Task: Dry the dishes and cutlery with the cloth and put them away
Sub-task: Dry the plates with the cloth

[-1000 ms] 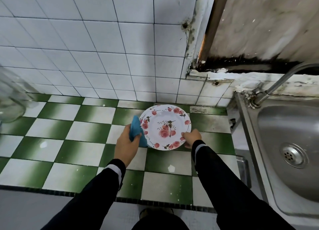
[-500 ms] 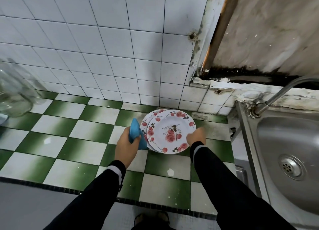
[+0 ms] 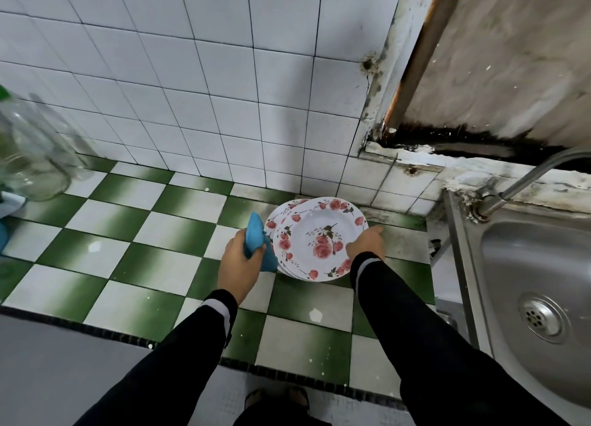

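A white plate with pink roses (image 3: 319, 233) lies on top of a stack of matching plates (image 3: 276, 216) on the green-and-white tiled counter (image 3: 179, 233), shifted a little right of the stack. My right hand (image 3: 367, 243) rests against the top plate's right rim, its fingers stretched out over the counter. My left hand (image 3: 238, 259) grips a bunched blue cloth (image 3: 256, 236) just left of the stack, touching its edge.
A steel sink (image 3: 537, 281) with a tap (image 3: 524, 182) lies to the right of the plates. A large clear glass jar (image 3: 28, 156) stands at the far left of the counter. The white tiled wall (image 3: 224, 89) rises close behind the stack.
The rose plate, held tilted above the counter a second ago, has come down onto the stack. My right hand's fingers have straightened beside the rim. The left hand keeps the cloth.
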Tool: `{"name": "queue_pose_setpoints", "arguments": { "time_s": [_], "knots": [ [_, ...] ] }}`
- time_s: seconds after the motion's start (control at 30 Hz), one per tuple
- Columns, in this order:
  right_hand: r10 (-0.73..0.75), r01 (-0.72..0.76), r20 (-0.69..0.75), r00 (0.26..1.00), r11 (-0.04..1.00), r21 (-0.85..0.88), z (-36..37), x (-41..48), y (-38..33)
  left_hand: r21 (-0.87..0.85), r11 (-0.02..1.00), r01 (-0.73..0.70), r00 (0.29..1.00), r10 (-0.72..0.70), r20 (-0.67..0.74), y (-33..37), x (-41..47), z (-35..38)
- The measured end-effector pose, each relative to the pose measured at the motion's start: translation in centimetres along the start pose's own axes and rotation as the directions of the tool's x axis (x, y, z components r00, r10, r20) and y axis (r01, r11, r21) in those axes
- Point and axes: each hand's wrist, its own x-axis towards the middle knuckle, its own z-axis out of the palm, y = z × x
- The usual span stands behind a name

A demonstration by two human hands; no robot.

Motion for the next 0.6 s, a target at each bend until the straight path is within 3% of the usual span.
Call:
{"name": "queue_pose_setpoints", "arguments": {
  "time_s": [0.2,0.37,0.6],
  "knots": [
    [-0.053,0.033,0.088,0.995,0.975,0.219,-0.2,0.8,1.9,-0.226,0.969,0.103,0.995,-0.096,0.041,0.9,-0.2,0.8],
    [-0.057,0.001,0.113,0.992,0.898,0.441,-0.7,-0.5,1.7,-0.517,0.78,0.353,0.935,-0.317,0.161,1.1,0.0,0.2],
    [-0.07,0.025,0.072,0.995,0.866,0.5,-3.5,-4.2,-0.1,-0.618,0.549,0.562,0.824,-0.431,0.367,0.3,1.0,-1.4]
  ]
}}
